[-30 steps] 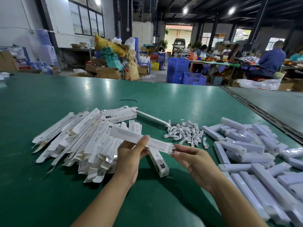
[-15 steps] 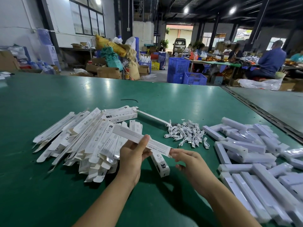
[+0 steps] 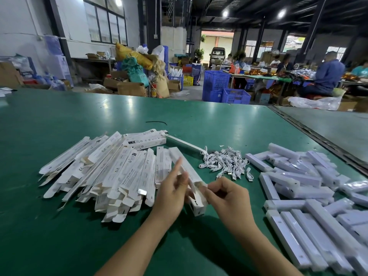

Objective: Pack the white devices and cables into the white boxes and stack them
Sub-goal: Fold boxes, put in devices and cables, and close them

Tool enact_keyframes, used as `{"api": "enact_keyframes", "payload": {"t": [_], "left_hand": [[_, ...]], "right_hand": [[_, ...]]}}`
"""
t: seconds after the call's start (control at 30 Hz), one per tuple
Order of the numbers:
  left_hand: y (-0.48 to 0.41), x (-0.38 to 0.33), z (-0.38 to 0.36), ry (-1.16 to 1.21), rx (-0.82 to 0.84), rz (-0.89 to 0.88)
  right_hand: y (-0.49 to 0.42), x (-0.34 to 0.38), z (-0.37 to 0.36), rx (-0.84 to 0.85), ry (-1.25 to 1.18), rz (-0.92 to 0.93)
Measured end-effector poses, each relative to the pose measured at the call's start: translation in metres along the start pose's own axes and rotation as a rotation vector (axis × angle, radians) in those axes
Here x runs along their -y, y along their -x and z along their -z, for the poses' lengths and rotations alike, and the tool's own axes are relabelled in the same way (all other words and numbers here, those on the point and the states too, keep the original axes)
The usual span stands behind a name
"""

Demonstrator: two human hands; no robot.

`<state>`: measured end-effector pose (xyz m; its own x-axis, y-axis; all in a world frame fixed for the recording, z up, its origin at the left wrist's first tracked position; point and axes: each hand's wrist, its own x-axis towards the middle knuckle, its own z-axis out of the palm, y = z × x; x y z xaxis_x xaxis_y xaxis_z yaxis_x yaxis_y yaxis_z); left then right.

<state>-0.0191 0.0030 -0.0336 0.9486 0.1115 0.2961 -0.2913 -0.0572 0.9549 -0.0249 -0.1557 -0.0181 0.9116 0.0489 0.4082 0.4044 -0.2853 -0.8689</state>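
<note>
A long flat white box (image 3: 182,163) is held over the green table (image 3: 59,226), pointing away from me. My left hand (image 3: 172,193) grips its side near the middle. My right hand (image 3: 229,196) pinches the open near end and its flap. Under the hands lies a short assembled box (image 3: 197,206). To the left, a heap of flat white boxes (image 3: 111,172) is spread out. A pile of coiled white cables (image 3: 227,163) sits just beyond my right hand. At the right lie several long white devices (image 3: 302,196) in plastic wrap.
A made-up box (image 3: 144,141) and a bare white device (image 3: 185,144) lie at the far side of the heap. A thin black tie (image 3: 156,122) lies further back. A metal seam (image 3: 318,136) runs along the table's right. People sit working at tables far right.
The held box has swung from lying crosswise to pointing away from me. My right hand moved from the box's right tip onto its near open end.
</note>
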Motion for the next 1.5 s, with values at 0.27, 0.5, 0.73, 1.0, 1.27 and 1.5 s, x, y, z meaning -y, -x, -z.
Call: {"api": "enact_keyframes", "payload": {"t": [0.27,0.5,0.73,1.0,1.27,1.5], "left_hand": [[0.006,-0.002,0.0,-0.108,0.142,-0.06],[-0.001,-0.004,0.004,0.088,0.056,0.019],[-0.001,-0.005,0.0,0.24,0.089,0.09],[0.002,-0.008,0.001,0.221,0.199,0.144],[0.002,-0.006,0.002,0.128,0.214,0.114],[0.004,-0.008,0.0,0.115,0.171,0.074]], "right_hand": [[0.002,0.007,0.003,-0.035,0.052,0.095],[0.002,0.007,0.011,0.163,0.25,0.451],[-0.003,0.002,0.007,0.032,0.219,0.565],[0.0,0.002,0.007,0.067,0.223,0.44],[0.002,0.003,0.001,0.02,0.182,0.278],[-0.001,0.003,0.003,-0.065,0.194,0.346]]}}
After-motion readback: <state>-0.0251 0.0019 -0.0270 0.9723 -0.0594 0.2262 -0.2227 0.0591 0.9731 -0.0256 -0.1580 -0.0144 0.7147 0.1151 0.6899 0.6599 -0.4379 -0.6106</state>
